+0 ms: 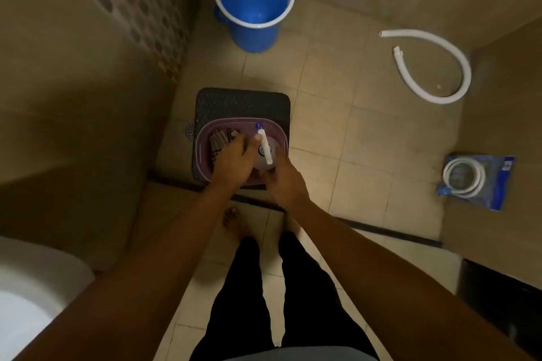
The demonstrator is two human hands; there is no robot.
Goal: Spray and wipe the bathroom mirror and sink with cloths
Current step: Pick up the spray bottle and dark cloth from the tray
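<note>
A purple basket [202, 152] stands on a dark perforated stool [243, 102] on the floor below me. In it lie folded striped cloths [220, 138] and a clear spray bottle [265, 146] with a white trigger head and a blue nozzle tip. My left hand [234, 163] reaches into the basket with fingers spread over the cloths, its thumb near the bottle head. At the bottle's near side, my right hand [286, 183] has its fingers wrapped around the base. Part of the white sink [26, 296] shows at the lower left.
A blue bucket [253, 0] with a white rim stands beyond the stool. A loose white hose [440, 67] curls on the tiled floor at right, and a packaged hose [475, 182] lies near the right wall. A floor drain [190, 129] sits beside the stool. My feet are below.
</note>
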